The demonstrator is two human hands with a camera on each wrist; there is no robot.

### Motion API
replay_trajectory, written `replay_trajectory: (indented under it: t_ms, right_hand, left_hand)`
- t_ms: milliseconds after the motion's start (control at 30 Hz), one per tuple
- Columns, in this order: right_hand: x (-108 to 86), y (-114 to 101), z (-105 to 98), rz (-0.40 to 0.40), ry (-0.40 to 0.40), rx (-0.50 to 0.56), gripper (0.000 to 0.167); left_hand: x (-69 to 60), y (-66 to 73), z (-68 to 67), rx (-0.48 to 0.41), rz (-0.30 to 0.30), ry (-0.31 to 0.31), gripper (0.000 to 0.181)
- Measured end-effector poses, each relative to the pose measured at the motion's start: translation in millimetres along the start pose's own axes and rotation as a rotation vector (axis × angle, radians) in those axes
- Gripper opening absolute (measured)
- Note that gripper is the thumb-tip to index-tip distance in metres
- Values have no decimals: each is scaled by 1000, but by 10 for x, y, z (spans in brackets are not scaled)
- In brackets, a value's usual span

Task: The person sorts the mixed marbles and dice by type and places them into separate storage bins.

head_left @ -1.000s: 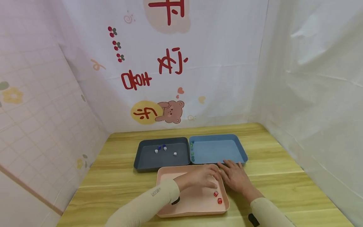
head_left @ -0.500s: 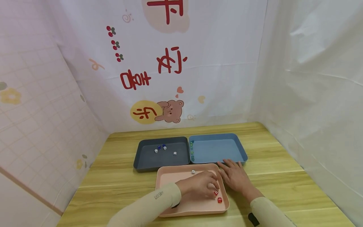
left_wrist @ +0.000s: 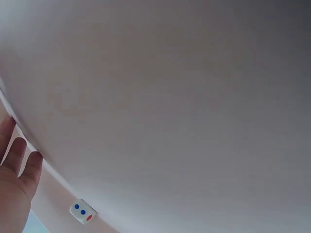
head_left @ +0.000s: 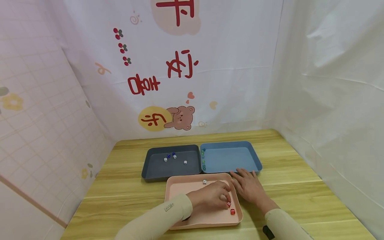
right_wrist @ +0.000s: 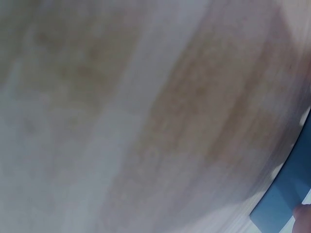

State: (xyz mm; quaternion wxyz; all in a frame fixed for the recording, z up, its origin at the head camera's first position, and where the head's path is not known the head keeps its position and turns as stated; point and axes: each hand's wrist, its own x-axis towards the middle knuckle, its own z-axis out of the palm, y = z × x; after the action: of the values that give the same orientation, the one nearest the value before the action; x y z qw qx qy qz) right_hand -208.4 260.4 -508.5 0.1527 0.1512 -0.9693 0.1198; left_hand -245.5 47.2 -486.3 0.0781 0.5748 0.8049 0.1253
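Observation:
In the head view, my left hand point(head_left: 213, 196) reaches into the pink tray point(head_left: 180, 179), fingers curled down at a red die point(head_left: 229, 203), which they seem to pinch at its left side. A second red die point(head_left: 232, 211) lies just nearer me. Behind the hand sits a white die point(head_left: 204, 182). My right hand point(head_left: 248, 187) lies with fingers extended beside the pink tray's right edge, fingertips at the near rim of the blue tray point(head_left: 260, 163). The left wrist view has a white die point(left_wrist: 83, 211) and some fingers point(left_wrist: 31, 172) at its left edge.
A dark grey tray point(head_left: 156, 173) at the back left holds several white and blue dice point(head_left: 168, 156). Several green and teal dice point(head_left: 203, 162) line the blue tray's left wall. All trays stand on a wood-grain table point(head_left: 120, 186), with white sheets point(head_left: 234, 83) around it.
My left hand has lowered and moved slightly nearer me, its fingers closing in on the red die. The white die behind it has come into sight. My right hand stays put.

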Motion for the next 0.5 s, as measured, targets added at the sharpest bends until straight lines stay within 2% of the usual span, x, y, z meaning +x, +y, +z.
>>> replay_trajectory:
  t_ms: [167, 333, 500]
  right_hand:
    - [-6, -6, -2, -4, 16, 8, 42]
    - [-3, 4, 10, 3, 5, 3, 42]
    - [-2, 13, 19, 6, -6, -2, 43]
  left_hand:
    - [-12, -5, 5, -3, -9, 6, 18]
    - [-23, -12, -32, -80, -64, -4, 15]
    - [-28, -59, -132, -93, -121, 17, 15]
